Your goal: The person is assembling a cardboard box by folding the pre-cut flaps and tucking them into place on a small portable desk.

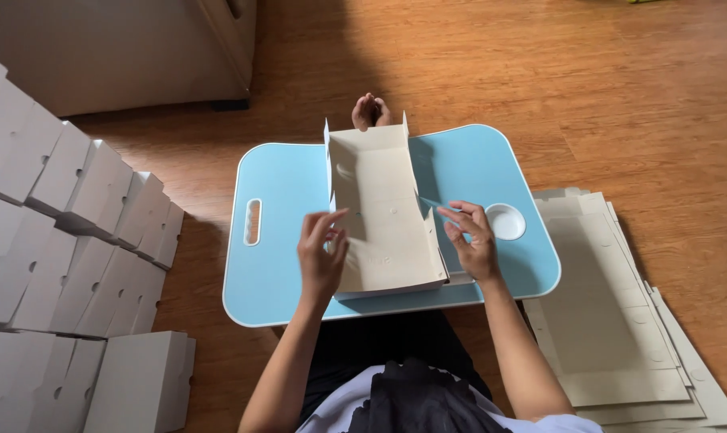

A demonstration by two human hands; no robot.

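A half-folded grey cardboard box (pixel 379 204) lies on a small light-blue lap table (pixel 279 277), its long side walls raised and its far end flap standing up. My left hand (pixel 322 255) is at the box's near left wall, fingers curled against the cardboard. On the opposite side, my right hand (pixel 472 239) touches the near right wall with its fingers spread along it. Neither hand lifts the box off the table.
Several folded white boxes (pixel 75 232) are stacked in rows on the left. A pile of flat cardboard blanks (pixel 620 321) lies on the wooden floor at the right. My feet (pixel 370 110) show beyond the table. The table has a handle slot (pixel 253 222) and a round cup recess (pixel 505 220).
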